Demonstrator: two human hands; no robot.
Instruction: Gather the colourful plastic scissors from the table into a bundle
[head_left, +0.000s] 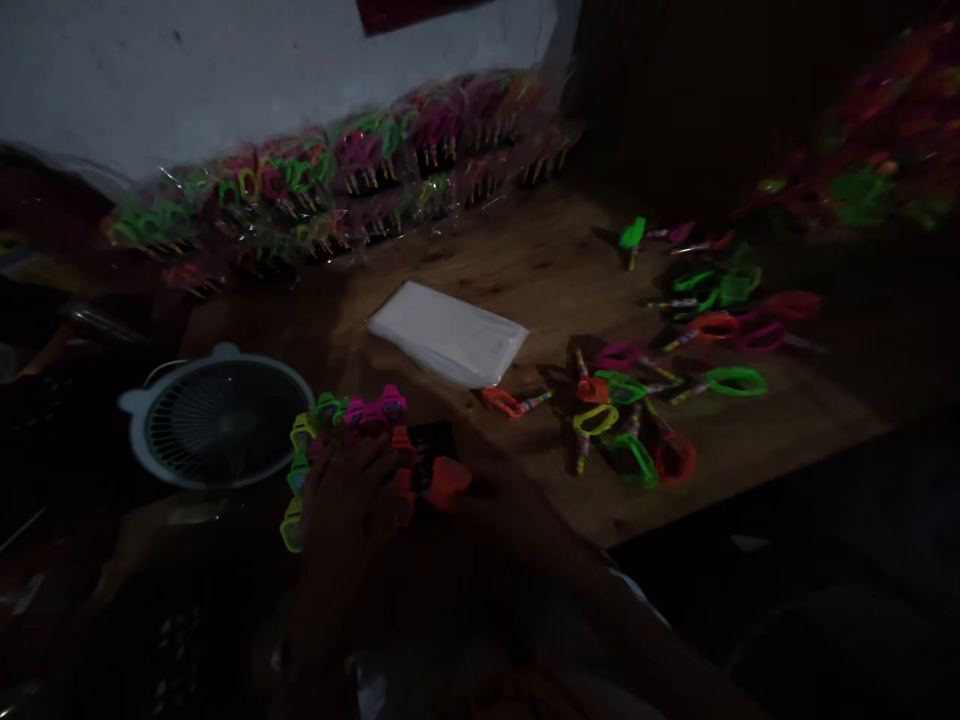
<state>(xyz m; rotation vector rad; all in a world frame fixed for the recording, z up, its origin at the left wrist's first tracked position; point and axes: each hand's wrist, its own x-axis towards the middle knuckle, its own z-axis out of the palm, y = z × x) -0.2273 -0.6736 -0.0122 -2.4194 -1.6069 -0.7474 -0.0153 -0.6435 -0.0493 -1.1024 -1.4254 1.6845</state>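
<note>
The picture is dark and partly blurred. My left hand (352,485) lies with its fingers stretched over a cluster of bright plastic pieces shaped like toy watches; a pink piece (393,402), a green piece (330,408) and a yellow piece (292,526) show around it. To its right, my right hand (495,492) is closed on an orange plastic piece (448,482), its fingertips hard to make out. A small dark object (433,440) is just behind that piece.
A white stack of plastic bags (450,335) lies mid-table. Loose coloured loops with striped sticks (626,387) are scattered to the right, beside a larger heap (862,190). Filled clear bags (367,150) line the wall. At left is a round pale-rimmed fan (306,385).
</note>
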